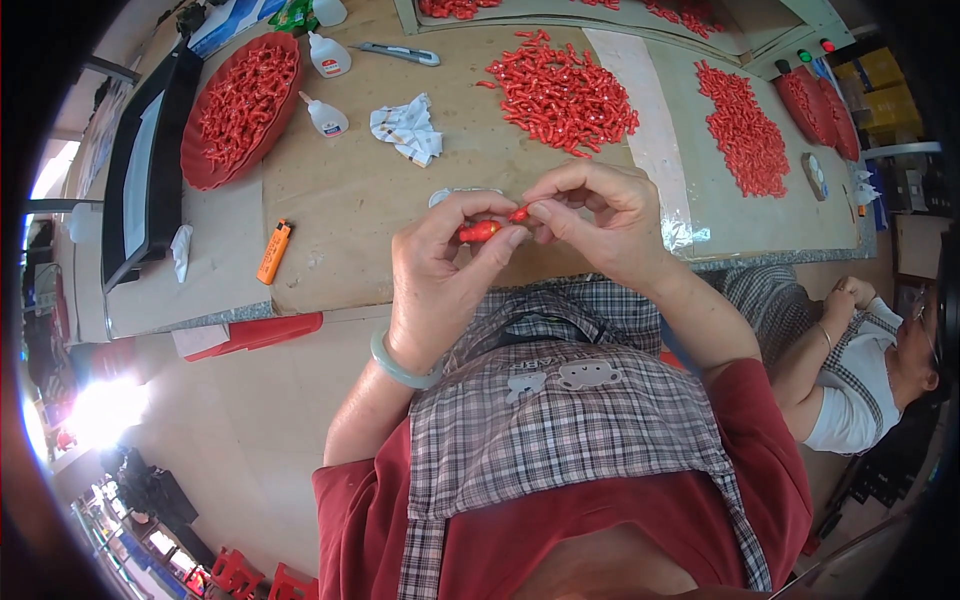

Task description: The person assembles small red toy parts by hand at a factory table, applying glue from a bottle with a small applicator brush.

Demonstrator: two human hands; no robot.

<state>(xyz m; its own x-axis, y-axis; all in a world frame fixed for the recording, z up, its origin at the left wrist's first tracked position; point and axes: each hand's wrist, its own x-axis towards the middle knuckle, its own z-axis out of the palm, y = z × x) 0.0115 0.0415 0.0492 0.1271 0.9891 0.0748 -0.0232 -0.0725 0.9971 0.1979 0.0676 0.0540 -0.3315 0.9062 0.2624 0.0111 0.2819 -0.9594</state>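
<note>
left hand (440,260) and right hand (608,212) pinch narrowly above one table (350,235) with two piles of red bits (570,95), one heaped red dish (203,179) at left, two nozzled white bottles (330,56), one grey cutter (400,53) and one orange lighter (273,255); smallest are two red pieces (479,232), one held in each hand, side by side, whether touching i cannot tell.

Bright, fairly even light covers the table (350,250), leaving only soft shadows on it. A blown-out white glare (105,415) flares off its near left corner, with a smaller bright patch beyond its left end. The near end of a pale strip (640,100) on its right half glints. Around the table, straight edges bow toward a dark rim
</note>
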